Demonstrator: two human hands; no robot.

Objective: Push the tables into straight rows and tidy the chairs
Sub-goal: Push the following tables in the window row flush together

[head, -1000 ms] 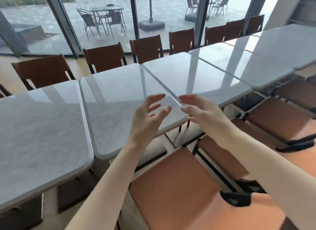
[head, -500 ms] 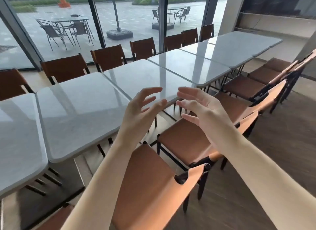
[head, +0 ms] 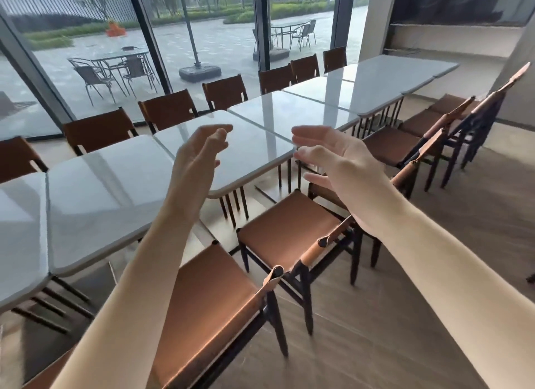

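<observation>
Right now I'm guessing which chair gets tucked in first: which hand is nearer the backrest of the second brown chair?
Right. The right hand hovers just above that backrest, the wrist over its top rail. The left hand is farther left, over the table.

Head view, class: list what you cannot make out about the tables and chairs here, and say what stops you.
- Nearest chair: its front legs, hidden by the left forearm and the frame's bottom edge.
- Leftmost table: cut off by the left edge.
- Chair behind the right hand: mostly covered by it.
- Left hand: fingertips blurred.
- Far chairs: how many stand there, since they overlap.
</observation>
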